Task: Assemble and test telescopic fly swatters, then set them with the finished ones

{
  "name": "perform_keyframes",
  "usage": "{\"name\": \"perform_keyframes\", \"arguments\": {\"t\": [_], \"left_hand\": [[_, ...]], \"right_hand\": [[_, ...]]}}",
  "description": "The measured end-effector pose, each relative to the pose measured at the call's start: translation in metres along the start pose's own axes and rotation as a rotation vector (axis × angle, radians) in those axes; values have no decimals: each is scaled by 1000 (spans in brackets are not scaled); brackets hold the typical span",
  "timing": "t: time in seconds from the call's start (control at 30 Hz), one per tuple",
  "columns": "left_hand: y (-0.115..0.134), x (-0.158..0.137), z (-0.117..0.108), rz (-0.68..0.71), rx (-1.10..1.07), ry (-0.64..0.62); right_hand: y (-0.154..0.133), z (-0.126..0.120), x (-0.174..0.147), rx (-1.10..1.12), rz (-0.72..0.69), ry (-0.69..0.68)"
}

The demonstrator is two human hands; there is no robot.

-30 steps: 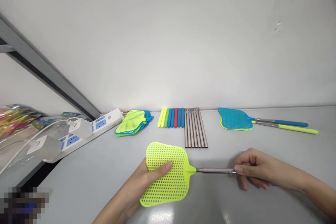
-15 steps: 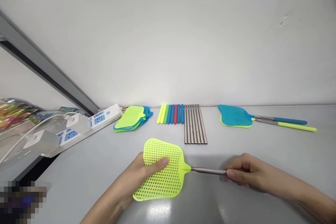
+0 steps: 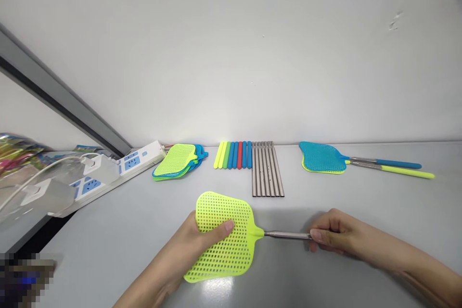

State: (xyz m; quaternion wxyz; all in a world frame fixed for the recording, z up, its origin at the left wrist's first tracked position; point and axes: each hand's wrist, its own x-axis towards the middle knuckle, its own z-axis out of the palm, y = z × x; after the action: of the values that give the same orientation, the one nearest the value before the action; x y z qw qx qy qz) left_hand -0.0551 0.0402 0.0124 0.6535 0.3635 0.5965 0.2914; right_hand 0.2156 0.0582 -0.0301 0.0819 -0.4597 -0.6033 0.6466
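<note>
My left hand (image 3: 197, 243) grips a yellow-green fly swatter head (image 3: 238, 245), its thumb lying across the mesh and the other fingers hidden behind. A metal rod (image 3: 288, 235) joins the neck of this head and points right. My right hand (image 3: 332, 233) pinches the rod's far end between thumb and fingers. Behind them, several metal rods (image 3: 267, 173) lie side by side, touching a row of coloured handles (image 3: 233, 155) in yellow, green, blue and red. A stack of swatter heads (image 3: 178, 160) lies to the left of the handles.
At the back right lie two whole fly swatters (image 3: 321, 158), a blue one on top of a yellow one. A white power strip (image 3: 108, 178) with plugged-in adapters runs along the left. Plastic-wrapped packs (image 3: 21, 156) sit at far left. A white wall (image 3: 252, 57) closes off the back.
The view has shifted slightly. Both hands keep their hold on the swatter head and the rod, with almost no movement between them.
</note>
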Motion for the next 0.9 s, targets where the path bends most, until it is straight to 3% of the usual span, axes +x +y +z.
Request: {"name": "perform_keyframes", "arguments": {"t": [0.3, 0.53, 0.9], "left_hand": [[1, 0, -1, 25, 86, -6], [3, -2, -2, -40, 43, -55], [7, -4, 0, -28, -11, -50]], "right_hand": [[-5, -1, -2, 61, 17, -8], [-5, -4, -2, 71, 40, -13], [-5, -4, -1, 96, 51, -6]]}}
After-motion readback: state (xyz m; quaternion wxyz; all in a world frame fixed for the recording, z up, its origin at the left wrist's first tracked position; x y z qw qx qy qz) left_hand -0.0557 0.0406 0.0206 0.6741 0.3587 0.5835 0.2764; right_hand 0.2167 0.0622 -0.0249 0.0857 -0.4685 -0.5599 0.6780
